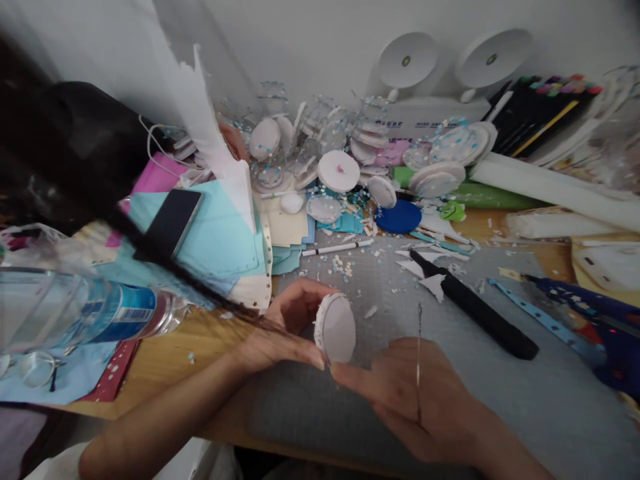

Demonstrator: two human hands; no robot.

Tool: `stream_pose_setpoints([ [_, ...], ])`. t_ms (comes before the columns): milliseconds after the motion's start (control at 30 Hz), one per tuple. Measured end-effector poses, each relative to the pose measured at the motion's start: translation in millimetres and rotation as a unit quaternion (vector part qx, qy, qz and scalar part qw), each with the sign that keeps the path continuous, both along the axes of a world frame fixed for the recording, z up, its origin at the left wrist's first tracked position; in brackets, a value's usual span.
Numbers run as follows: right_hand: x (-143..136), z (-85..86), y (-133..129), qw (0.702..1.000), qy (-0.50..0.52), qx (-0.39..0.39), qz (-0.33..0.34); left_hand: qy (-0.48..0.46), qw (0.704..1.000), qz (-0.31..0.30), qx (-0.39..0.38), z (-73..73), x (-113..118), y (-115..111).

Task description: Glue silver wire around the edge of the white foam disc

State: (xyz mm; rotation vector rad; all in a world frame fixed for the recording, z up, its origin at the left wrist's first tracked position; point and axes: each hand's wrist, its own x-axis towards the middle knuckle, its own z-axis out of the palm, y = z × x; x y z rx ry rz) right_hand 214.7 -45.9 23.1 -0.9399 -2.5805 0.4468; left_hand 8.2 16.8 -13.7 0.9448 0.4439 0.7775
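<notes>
My left hand [295, 320] holds a white round disc [341, 331] by its rim, fingers behind and thumb at the lower edge. The disc stands on edge, its flat face turned to the right, and its side looks rough and layered. My right hand [420, 393] reaches in from the right, its index fingertip at the disc's lower rim. A thin metal tool [419, 363] with a narrow tip sticks up from my right hand, whose other fingers are curled; its exact kind is unclear. Below both hands lies a grey cutting mat [310, 407].
Right of my hands lie a black pen-shaped cutter [480, 313], a blue patterned strip [535, 320] and a dark blue glue gun [575, 300]. Several white discs [339, 171] crowd the back. A water bottle [125, 310] lies left, near a phone [175, 217] on coloured paper [225, 233].
</notes>
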Motion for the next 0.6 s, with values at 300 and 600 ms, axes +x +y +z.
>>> stream_pose_setpoints([
  [300, 3.9, -1.6, -3.7, 0.994, 0.061, 0.085, -0.024, 0.006, 1.000, 0.009, -0.024, 2.5, 0.4, 0.1],
  [600, 3.8, -3.7, -2.8, 0.994, 0.084, 0.052, -0.038, 0.017, 1.000, 0.021, -0.009, 3.6, 2.4, 1.0],
])
